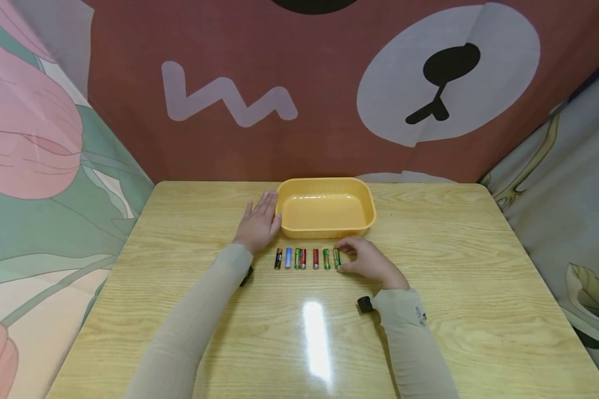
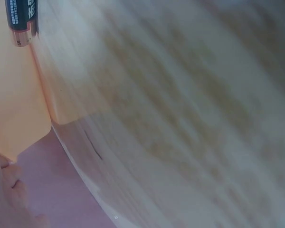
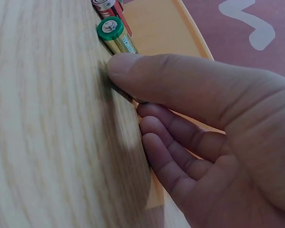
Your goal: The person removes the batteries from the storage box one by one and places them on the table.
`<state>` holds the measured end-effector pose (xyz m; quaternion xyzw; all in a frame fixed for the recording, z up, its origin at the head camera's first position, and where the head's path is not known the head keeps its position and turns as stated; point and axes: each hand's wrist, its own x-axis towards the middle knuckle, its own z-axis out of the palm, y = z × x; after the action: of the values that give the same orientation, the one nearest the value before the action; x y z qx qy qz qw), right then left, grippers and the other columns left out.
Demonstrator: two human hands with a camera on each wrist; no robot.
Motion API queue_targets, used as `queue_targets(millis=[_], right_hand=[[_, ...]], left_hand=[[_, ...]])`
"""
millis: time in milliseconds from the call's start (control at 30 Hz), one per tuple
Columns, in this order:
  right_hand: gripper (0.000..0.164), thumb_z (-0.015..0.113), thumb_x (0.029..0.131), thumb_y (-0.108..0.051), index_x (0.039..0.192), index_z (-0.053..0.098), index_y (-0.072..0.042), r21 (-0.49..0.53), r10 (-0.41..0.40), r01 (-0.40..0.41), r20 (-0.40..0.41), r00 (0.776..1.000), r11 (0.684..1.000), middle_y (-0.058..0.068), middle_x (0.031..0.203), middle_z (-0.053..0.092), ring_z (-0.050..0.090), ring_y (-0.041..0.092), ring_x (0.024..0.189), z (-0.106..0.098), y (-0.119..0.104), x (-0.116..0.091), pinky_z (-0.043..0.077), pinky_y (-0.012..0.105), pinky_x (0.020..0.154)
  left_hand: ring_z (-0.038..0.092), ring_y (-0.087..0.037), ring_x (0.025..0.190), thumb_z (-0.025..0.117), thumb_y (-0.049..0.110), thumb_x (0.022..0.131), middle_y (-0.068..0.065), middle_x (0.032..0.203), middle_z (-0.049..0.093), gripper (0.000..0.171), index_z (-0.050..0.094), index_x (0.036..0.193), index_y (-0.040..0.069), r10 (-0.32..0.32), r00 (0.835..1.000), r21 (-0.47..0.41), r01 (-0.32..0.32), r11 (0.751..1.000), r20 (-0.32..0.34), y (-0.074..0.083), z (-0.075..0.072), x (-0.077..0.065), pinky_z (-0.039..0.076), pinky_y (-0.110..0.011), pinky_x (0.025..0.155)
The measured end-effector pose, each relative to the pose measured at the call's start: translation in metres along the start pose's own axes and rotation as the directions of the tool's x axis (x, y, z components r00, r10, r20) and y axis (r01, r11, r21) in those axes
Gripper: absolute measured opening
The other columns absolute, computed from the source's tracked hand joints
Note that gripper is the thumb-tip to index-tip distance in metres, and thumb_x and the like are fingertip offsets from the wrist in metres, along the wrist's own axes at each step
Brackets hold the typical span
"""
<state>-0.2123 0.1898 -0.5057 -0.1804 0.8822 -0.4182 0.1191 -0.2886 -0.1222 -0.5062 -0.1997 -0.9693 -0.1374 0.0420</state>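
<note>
A row of several AA-type batteries lies on the table in front of a yellow plastic basin [image 1: 329, 231]. From the left come a black and copper battery [image 1: 278, 259], a blue battery [image 1: 288, 258], then green and red ones. My right hand [image 1: 371, 262] is at the right end, its thumb and a fingertip at the two ends of the last green battery [image 1: 336, 257]. In the right wrist view the thumb [image 3: 166, 78] mostly hides that battery, and a green and gold battery [image 3: 111, 29] shows beyond it. My left hand [image 1: 258, 224] rests with extended fingers against the basin's left side.
The wooden table [image 1: 469, 288] ends at a brown cloth backdrop [image 1: 329, 149] right behind the basin. Patterned cloths hang on both sides. A light reflection falls on the tabletop between the forearms.
</note>
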Motion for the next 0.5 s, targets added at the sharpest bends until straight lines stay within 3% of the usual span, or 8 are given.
queue_targets(millis=[500], right_hand=[[0.050,0.085,0.082,-0.010,0.127,0.062,-0.003,0.023,0.022,-0.022,0.016,1.000,0.999,0.012,0.127,0.062,0.057,0.030,0.116,0.0021,0.0018,0.0002,0.047,0.049,0.103]], left_hand=[[0.009,-0.022,0.156,0.028,0.038,0.109,-0.008,0.169,0.017,0.064,0.012,0.163,0.007,0.003,1.000,-0.007,-0.003,1.000,-0.001,0.0005,-0.0009,-0.0002,0.006,-0.052,0.126]])
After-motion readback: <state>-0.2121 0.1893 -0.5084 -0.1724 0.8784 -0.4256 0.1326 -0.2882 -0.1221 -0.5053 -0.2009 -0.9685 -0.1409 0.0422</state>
